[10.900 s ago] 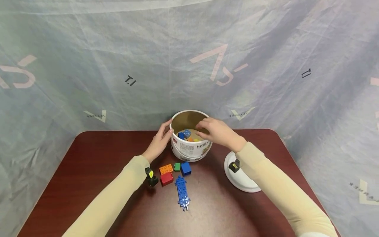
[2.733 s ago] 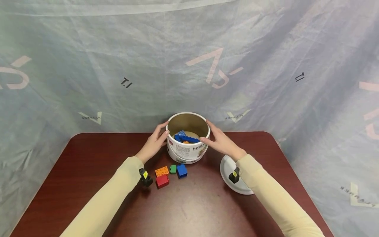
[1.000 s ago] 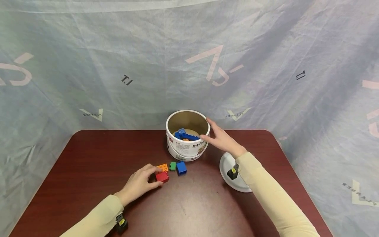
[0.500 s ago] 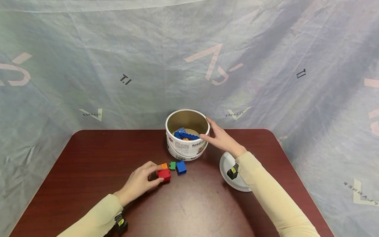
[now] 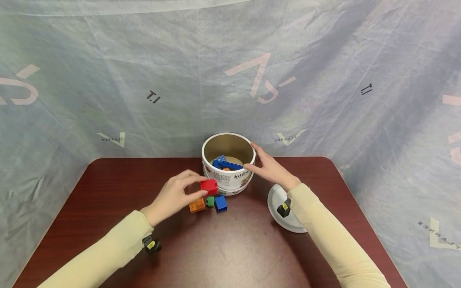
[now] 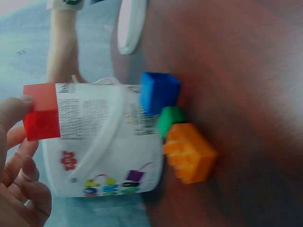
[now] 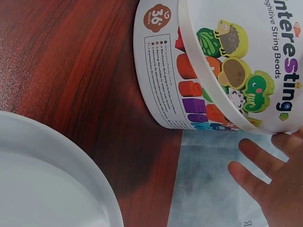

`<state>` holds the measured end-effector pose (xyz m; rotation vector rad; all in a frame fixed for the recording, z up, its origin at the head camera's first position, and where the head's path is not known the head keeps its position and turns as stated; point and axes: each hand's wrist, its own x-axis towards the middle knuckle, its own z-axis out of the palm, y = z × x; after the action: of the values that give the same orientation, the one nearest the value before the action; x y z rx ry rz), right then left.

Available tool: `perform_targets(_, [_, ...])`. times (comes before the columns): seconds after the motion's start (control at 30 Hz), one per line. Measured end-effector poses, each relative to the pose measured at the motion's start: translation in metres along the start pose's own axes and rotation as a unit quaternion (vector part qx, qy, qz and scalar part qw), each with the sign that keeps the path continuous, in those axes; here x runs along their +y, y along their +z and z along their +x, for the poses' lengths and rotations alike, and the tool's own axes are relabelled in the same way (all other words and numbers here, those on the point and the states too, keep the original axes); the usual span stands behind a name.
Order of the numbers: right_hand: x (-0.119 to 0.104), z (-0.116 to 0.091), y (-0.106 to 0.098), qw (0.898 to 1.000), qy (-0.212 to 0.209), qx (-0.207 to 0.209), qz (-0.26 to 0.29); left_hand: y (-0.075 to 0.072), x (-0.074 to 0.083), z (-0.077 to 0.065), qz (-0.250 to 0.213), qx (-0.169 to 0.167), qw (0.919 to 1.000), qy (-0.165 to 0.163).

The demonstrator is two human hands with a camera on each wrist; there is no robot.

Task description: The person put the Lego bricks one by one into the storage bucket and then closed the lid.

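Note:
Between the thumb and fingers of my left hand (image 5: 174,196) is a red toy brick (image 5: 209,187), raised off the table in front of the white bucket (image 5: 230,180). The left wrist view shows the same red brick (image 6: 41,111) pinched at its edge. My right hand (image 5: 271,170) rests with spread, fairly straight fingers against the bucket's right rim; in the right wrist view its fingertips touch the wall. Inside the bucket lie a long blue plate (image 5: 230,165) and other bricks, partly hidden. An orange brick (image 5: 197,205), a green brick (image 5: 210,201) and a blue brick (image 5: 221,203) stand before it.
A round white lid (image 5: 284,220) lies on the dark red table (image 5: 252,256) to the right, partly under the right forearm. Behind the table's far edge hangs a grey printed sheet (image 5: 162,120). The bucket stands near that edge.
Earlier, the long blue plate went from the table into the bucket. My left hand has since left the bucket's rim, gripped the red brick, and lifted it toward the bucket. The right hand stays at the rim.

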<state>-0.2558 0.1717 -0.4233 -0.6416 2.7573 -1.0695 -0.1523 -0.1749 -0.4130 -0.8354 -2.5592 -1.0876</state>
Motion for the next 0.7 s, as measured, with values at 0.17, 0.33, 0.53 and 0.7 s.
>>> perform_targets(0.17, [-0.001,0.0,-0.001,1.0,0.002,0.0,0.007,-0.011,0.004,0.026,0.001,0.008,0.9999,0.006])
perform_targets(0.33, [-0.001,0.001,0.0,1.0,-0.005,0.0,0.009,-0.018,0.003,0.047,0.012,0.006,0.9999,-0.002])
perform_targets(0.53, [0.0,0.001,0.001,1.0,-0.008,0.0,0.005,-0.02,-0.002,0.066,0.008,-0.011,0.9999,-0.009])
perform_targets(0.7, [0.0,0.001,0.0,1.0,-0.002,-0.001,-0.003,-0.017,-0.007,0.085,0.006,-0.02,0.9996,-0.017])
